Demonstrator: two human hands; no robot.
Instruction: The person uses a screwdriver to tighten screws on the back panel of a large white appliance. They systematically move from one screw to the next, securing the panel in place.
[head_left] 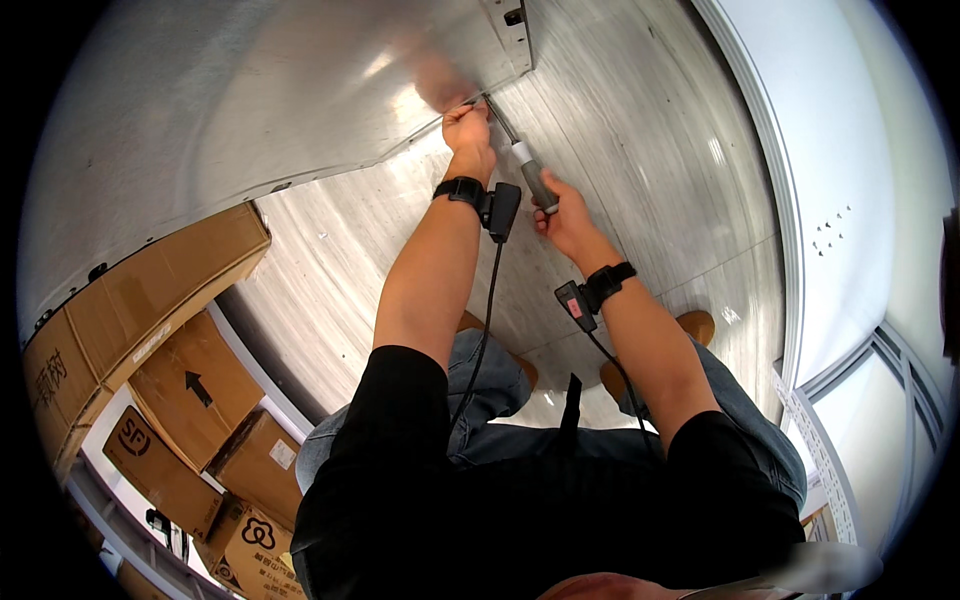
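My right hand (568, 215) is wrapped round the handle of a screwdriver (530, 170), grey with a pale collar. Its thin shaft slants up and left to the lower edge of a large metal panel (300, 90). At that edge, close by the screwdriver's tip, my left hand (467, 128) has its fingers pinched together. Whatever they hold is too small and hidden to make out. The tip itself is hard to see against the panel edge. Each wrist wears a black strap with a small cabled device.
Cardboard boxes (195, 380) are stacked at the lower left, beside a long carton (170, 285) under the panel. Several tiny screw-like pieces (830, 232) lie on the white surface at right. Wood-look floor (640, 120) stretches between. A metal frame (885, 370) stands at the right.
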